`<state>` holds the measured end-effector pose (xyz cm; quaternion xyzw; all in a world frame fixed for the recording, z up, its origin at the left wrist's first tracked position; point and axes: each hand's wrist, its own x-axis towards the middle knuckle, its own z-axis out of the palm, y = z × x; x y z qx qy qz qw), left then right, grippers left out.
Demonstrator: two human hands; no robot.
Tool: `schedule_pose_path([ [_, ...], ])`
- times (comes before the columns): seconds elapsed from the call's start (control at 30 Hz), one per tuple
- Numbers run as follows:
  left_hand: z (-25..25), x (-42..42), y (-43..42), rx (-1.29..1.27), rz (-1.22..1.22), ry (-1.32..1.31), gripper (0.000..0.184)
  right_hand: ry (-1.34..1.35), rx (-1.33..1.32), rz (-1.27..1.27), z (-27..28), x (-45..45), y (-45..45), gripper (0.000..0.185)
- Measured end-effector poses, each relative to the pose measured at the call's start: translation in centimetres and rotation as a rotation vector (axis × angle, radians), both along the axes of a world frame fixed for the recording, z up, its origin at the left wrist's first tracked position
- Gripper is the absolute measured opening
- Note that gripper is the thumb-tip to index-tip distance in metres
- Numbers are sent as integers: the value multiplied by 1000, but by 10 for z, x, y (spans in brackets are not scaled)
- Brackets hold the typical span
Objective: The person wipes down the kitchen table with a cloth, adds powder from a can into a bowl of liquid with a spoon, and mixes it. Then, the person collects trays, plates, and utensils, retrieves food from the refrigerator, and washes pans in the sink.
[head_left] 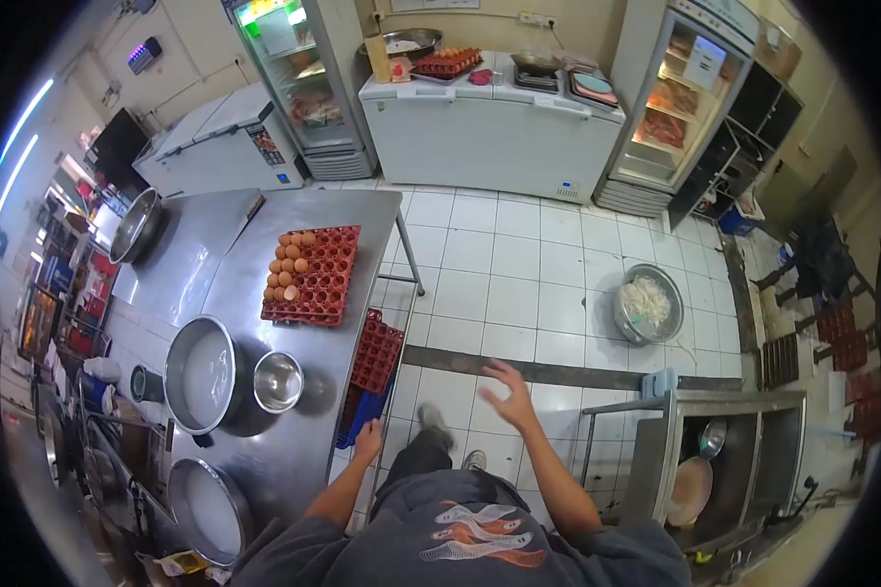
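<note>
My left hand (367,442) hangs beside the long edge of the steel table (255,445), fingers curled and nothing visible in them. My right hand (509,394) is held out over the floor, fingers spread, holding nothing. On the table a red egg tray (328,279) carries brown eggs (290,256) in its left part. Nearer me stand a small steel bowl (278,382) and a large steel basin (200,375) with whitish contents. Another such basin (208,511) is close to my left arm. Stacked red egg trays (377,352) sit below the table edge.
A steel basin of pale shreds (646,305) stands on the tiled floor (509,254). To my right is a steel sink unit (739,406). A white chest freezer (489,137) and glass-door fridges (680,108) line the back. A dark strip (470,363) crosses the floor.
</note>
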<state>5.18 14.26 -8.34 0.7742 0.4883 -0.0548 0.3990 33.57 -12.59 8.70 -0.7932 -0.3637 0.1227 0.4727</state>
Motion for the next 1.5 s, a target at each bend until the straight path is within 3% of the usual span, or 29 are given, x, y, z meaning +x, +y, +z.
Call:
schedule_pose_path([
  [0.03, -25, -8, 4, -27, 28, 47, 59, 165, 57, -160, -21, 18, 2, 56],
  [0.07, -85, -25, 12, -179, 117, 143, 61, 319, 115, -320, -40, 38, 2, 51],
  [0.13, -155, -42, 13, -515, 241, 273, 69, -131, -431, -446, -80, 67, -15, 56],
  [0.17, -132, -37, 5, -693, 470, 156, 62, 0, -419, -499, -105, 83, -25, 59],
  [0.2, -119, -26, 3, -734, 481, 151, 62, 138, -415, -545, -129, 89, -40, 62],
  [0.33, -113, 60, 11, -530, 173, 222, 60, 815, -439, -874, -191, 93, -103, 55],
  [0.47, -80, 155, 48, -406, 244, 194, 59, 1042, -536, -832, -171, 140, -77, 54],
  [0.63, -49, 262, 99, -350, 410, 123, 57, 1061, -543, -691, -145, 264, 5, 54],
  [0.83, -59, 364, 89, -392, 458, 176, 55, 1011, -510, -530, -111, 454, 81, 53],
  [0.97, -68, 419, 82, -451, 349, 199, 54, 1066, -528, -533, -73, 562, 104, 53],
  [1.1, -63, 467, 117, -489, 257, 190, 53, 1332, -685, -538, -38, 629, 131, 53],
  [1.2, -66, 502, 159, -450, 209, 147, 52, 1734, -1007, -604, -13, 662, 185, 53],
  [1.27, -101, 513, 178, -440, 277, 50, 51, 1891, -843, -480, 20, 693, 236, 53],
  [1.3, -133, 519, 187, -554, 603, -188, 39, 1909, -489, -333, 44, 714, 257, 48],
  [1.33, -119, 535, 203, -512, 473, -45, 39, 1775, -448, -162, 29, 748, 250, 44],
  [1.4, -102, 569, 244, -490, 400, 80, 38, 1659, 292, 42, 57, 790, 279, 44],
  [1.43, -96, 586, 266, -484, 390, 94, 38, 1372, 97, -320, 73, 811, 313, 47],
  [1.47, -92, 601, 289, -479, 384, 94, 38, 1058, 128, -408, 87, 818, 334, 46],
  [1.5, -88, 616, 310, -471, 377, 94, 37, 908, 34, -470, 90, 821, 347, 46],
])
